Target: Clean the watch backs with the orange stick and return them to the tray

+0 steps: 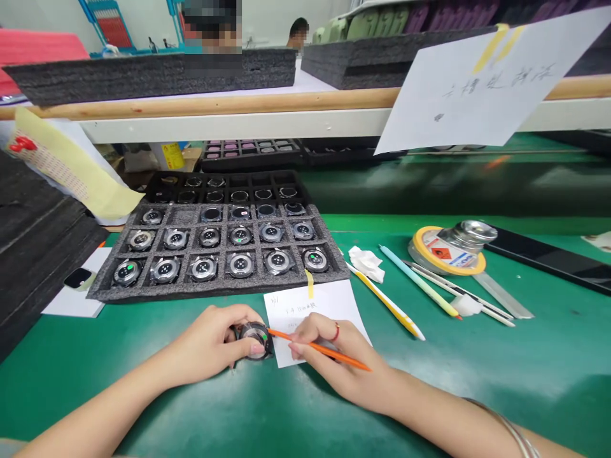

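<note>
My left hand [214,343] is closed round a round watch case [255,332] with a dark rim and a green dot on its face, held just above the green table. In my right hand [329,350] is a thin orange stick [344,358], gripped like a pen. Its tip meets the right edge of the watch case. Under my right hand lies a white paper [329,299] with handwriting, partly covered by the fingers. Beyond both hands, a grey foam tray [157,294] holds rows of similar watch cases.
To the right lie a yellow-and-white toothbrush [389,302], a blue-yellow pen [420,280], crumpled tissue [366,263], tweezers [458,292] and a metal-topped dispenser [449,248]. A square watch [79,278] sits on paper at left. A shelf [238,121] crosses above, with a hanging sheet [477,95].
</note>
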### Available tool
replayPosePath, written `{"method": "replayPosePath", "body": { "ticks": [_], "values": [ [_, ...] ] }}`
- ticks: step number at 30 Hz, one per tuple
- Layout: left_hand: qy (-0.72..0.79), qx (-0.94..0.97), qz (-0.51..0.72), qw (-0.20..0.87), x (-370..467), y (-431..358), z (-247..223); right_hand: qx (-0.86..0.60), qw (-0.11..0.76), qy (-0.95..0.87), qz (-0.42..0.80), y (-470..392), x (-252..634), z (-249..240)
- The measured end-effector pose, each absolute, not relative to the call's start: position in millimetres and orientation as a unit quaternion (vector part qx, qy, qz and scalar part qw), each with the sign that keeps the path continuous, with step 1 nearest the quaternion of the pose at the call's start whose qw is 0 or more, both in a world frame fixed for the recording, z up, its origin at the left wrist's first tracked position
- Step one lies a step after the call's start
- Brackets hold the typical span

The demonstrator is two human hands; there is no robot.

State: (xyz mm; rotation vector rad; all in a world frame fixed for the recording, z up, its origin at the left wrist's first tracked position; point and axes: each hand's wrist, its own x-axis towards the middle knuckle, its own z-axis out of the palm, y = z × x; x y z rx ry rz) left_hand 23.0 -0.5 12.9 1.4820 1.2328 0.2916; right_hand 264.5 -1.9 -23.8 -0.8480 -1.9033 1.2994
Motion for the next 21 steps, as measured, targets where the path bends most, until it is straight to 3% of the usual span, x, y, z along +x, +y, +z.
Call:
{"method": "replayPosePath", "body": {
  "ticks": [8,17,21],
  "values": [
    [0.524,0.630,0.116,0.561,23,1,14,-0.329,0.365,-0.732,0.472,-16,261,-26],
    [0.528,0.626,0.125,0.561,22,1,13,-0.339,0.322,-0.724,0.507,-14,266,-16],
    [0.527,0.642,0.118,0.545,21,1,10,-0.389,0.432,-0.664,0.471,2,275,-3]
  ]
}}
